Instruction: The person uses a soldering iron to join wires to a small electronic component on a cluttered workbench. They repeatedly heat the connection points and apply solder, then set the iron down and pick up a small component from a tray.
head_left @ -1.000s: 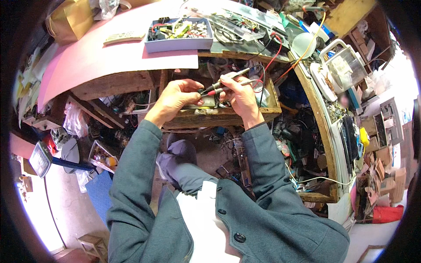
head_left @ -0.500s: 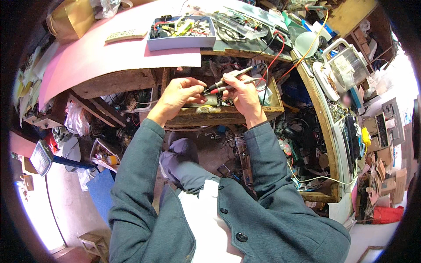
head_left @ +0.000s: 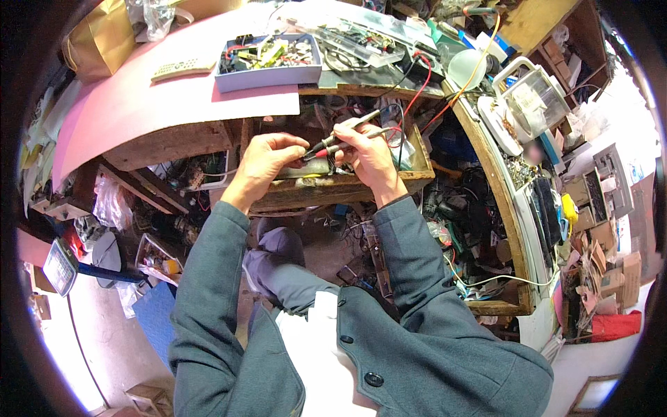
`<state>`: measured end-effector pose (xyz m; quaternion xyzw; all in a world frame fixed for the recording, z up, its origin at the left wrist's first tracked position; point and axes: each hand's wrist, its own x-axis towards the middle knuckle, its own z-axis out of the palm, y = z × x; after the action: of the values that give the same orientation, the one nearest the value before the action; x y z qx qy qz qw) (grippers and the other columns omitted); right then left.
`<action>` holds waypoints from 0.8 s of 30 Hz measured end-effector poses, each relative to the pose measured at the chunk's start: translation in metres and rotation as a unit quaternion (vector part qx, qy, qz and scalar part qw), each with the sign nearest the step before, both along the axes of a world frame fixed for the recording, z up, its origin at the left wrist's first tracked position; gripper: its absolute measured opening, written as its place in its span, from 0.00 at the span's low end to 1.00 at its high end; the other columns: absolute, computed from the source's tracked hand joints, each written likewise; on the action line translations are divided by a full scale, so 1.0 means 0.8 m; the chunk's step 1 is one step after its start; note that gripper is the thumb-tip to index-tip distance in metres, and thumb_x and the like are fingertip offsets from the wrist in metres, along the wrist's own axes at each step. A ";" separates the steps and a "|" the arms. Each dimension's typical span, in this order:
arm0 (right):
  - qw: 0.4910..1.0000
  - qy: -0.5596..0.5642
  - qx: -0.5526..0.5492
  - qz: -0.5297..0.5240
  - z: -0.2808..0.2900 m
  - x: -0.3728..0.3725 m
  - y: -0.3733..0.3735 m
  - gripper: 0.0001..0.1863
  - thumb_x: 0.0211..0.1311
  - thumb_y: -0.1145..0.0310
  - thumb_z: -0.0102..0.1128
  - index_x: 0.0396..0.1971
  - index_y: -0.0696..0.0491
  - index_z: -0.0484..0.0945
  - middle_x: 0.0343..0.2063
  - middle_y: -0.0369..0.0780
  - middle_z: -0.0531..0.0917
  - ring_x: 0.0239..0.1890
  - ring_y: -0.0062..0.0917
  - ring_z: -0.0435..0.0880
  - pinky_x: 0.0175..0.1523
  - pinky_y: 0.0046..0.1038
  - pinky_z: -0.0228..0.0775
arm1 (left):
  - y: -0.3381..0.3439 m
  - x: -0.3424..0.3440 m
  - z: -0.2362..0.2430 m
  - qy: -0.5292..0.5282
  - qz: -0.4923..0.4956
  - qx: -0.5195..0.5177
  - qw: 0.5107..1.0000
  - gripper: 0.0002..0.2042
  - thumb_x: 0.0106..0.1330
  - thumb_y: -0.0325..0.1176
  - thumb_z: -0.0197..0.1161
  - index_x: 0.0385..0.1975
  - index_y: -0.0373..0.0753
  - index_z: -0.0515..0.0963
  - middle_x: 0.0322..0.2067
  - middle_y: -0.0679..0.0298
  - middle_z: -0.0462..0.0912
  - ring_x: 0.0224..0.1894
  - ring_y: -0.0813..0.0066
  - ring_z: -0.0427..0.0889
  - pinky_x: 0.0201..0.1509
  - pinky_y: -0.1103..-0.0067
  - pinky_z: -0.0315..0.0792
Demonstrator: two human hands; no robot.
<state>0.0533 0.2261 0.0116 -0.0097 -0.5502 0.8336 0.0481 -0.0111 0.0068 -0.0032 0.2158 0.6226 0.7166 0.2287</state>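
My right hand (head_left: 372,156) is closed around two multimeter probes together, a black-tipped probe (head_left: 321,146) and a red-tipped probe (head_left: 331,150). Both slant down to the left, and their tips come together at the fingertips of my left hand (head_left: 262,161). Thumb and forefinger of that hand are pinched on a small dark piece, mostly hidden by the fingers. Its kind cannot be made out. Both hands are over a pulled-out wooden drawer (head_left: 319,198) with clutter inside. A red lead (head_left: 417,89) and a black one run from the probes toward the back of the bench.
A blue-grey box (head_left: 267,78) full of small parts stands on the pink sheet (head_left: 139,108), beside a pale keypad-like device (head_left: 183,69). To the right are a clear plastic container (head_left: 535,97) and a wooden-edged compartment (head_left: 497,174) crammed with cables. An orange cord (head_left: 479,68) crosses there.
The whole view has shifted slightly, so the bench and hands appear farther left and lower. Both hands keep nearly the same pose, with the probe tips still at the left fingertips.
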 end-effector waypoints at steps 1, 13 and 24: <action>1.000 0.005 0.002 -0.003 -0.002 -0.001 -0.002 0.07 0.63 0.68 0.66 0.32 0.56 0.81 0.27 0.39 0.85 0.23 0.20 0.83 0.26 0.20 0.76 | -0.002 0.002 0.000 -0.004 0.004 0.000 1.000 0.10 0.64 0.28 0.65 0.42 0.31 0.83 0.34 0.62 0.85 0.34 0.78 0.83 0.41 0.81 0.78; 1.000 0.001 0.002 0.005 -0.002 0.001 0.000 0.07 0.63 0.68 0.66 0.32 0.56 0.81 0.27 0.39 0.85 0.22 0.21 0.83 0.26 0.21 0.78 | 0.000 0.003 0.000 0.001 0.004 -0.013 1.000 0.10 0.65 0.28 0.65 0.42 0.32 0.84 0.33 0.63 0.86 0.33 0.80 0.82 0.41 0.82 0.77; 1.000 0.009 -0.007 -0.013 -0.002 -0.002 -0.002 0.06 0.64 0.69 0.65 0.32 0.56 0.81 0.26 0.39 0.84 0.23 0.21 0.83 0.25 0.22 0.78 | -0.001 0.003 0.007 -0.058 -0.028 0.008 0.998 0.13 0.67 0.30 0.63 0.47 0.27 0.80 0.35 0.57 0.85 0.32 0.71 0.86 0.37 0.78 0.82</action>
<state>0.0519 0.2246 0.0096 -0.0098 -0.5437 0.8368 0.0635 -0.0084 0.0061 0.0025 0.1931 0.5962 0.7260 0.2831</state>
